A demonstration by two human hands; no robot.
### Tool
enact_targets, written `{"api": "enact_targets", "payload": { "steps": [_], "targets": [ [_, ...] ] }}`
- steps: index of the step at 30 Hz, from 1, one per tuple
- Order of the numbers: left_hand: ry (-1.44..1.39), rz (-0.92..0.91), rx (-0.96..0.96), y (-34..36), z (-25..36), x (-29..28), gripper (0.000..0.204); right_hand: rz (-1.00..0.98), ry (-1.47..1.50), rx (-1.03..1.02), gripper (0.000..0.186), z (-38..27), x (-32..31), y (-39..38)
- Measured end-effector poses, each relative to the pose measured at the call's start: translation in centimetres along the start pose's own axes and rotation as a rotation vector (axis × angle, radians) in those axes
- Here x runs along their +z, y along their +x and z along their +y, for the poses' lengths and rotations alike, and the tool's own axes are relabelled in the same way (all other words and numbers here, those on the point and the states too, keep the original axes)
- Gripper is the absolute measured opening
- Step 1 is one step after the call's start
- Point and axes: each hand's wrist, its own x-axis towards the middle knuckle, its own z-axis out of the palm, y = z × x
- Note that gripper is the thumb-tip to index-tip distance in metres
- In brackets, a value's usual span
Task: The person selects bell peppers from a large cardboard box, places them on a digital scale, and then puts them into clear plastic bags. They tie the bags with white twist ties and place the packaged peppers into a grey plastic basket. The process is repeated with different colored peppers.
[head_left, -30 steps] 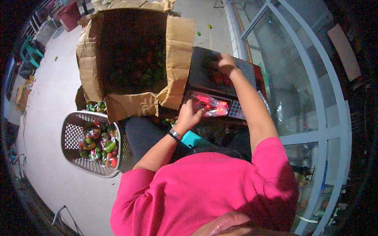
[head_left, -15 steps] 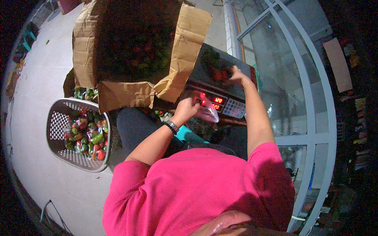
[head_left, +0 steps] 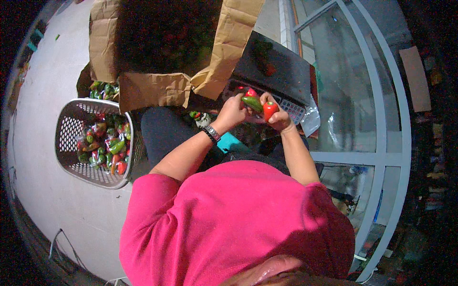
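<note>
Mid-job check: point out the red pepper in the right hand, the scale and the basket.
Red pepper (head_left: 270, 112): head view, middle of its skin.
Scale (head_left: 292, 72): head view, bare part of its dark platform.
Basket (head_left: 68, 138): head view, perforated left wall.

A pale, smooth floor (head_left: 36, 133) fills the left side, well lit, its edges bending into blackness. On the right stands a glass partition (head_left: 343, 81) in a blue-grey frame (head_left: 380, 158), with a white ledge (head_left: 286, 28) and an orange-brown strip (head_left: 297, 31) at its far end. Beyond the glass, the surroundings are dim, their details blurred
</note>
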Motion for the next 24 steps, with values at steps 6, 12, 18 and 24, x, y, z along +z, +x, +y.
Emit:
{"api": "enact_targets", "payload": {
  "steps": [6,12,18,24],
  "targets": [
    [0.006,-0.043,0.249,-1.2,2.0,1.4,0.049,0.036,-1.294,0.584,0.032,0.0,-1.0,0.2],
    [-0.032,-0.074,0.277,-1.3,2.0,1.7,0.054,-0.025,-1.756,0.49,0.022,0.1,-0.5,-1.1],
    [-0.044,-0.072,0.265,-1.2,1.4,1.2,0.058,0.426,-1.405,-0.027,0.026,-8.6,0.1,3.0],
    [-0.046,-0.141,0.164,-0.9,0.0,1.0,0.056,0.712,-1.642,0.237,0.06,-6.3,-5.2,9.5]
  ]
}}
